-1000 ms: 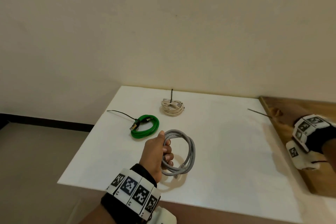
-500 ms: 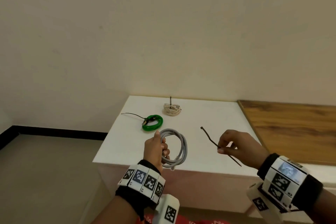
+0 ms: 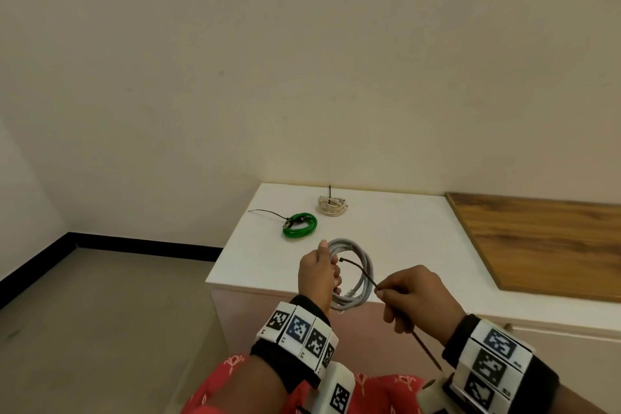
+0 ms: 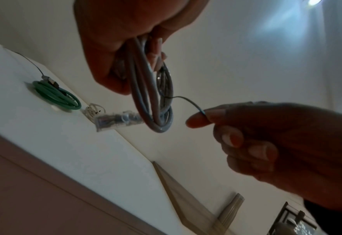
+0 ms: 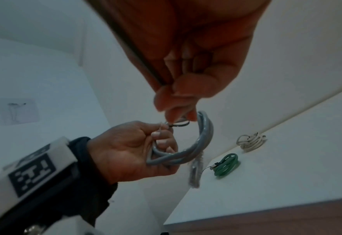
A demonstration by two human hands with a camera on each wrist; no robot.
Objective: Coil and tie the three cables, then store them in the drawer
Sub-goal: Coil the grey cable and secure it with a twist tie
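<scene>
**Entry: grey cable coil, held for tying**

Item. Grey cable (image 3: 361, 274), wound into a few round loops, held in the air above the near edge of the white bench (image 3: 396, 245). One clear plug end hangs loose below the loops.

Grip. Left hand (image 3: 317, 276) is closed around the left side of the coil, fingers curled through the loops and gathering the strands. Right hand (image 3: 415, 296) pinches a thin black tie (image 3: 358, 267) between thumb and forefinger; the tie's free head reaches across the coil's opening toward the left hand, its tail running back under the right palm.

Handling, as judged. Light, pliant, springy: loops likely to fan apart if the left grip loosens. Jacket looks smooth, so strands may slide on one another. Best held where it is, at one bunched point on the rim, leaving the stretch beside the fingers bare for the tie. The tie looks thin, flexible enough to curve, stiff enough to hold its line.

Orientation. Coil roughly upright, its open face turned to the person; slightly oval, long axis near vertical. Tie's long axis slants from lower right up to the left.

Also on bench. Green cable (image 3: 299, 226) and cream cable (image 3: 332, 206), each coiled with a tie tail protruding, lying well apart from the hands. No drawer clearly seen.
</scene>
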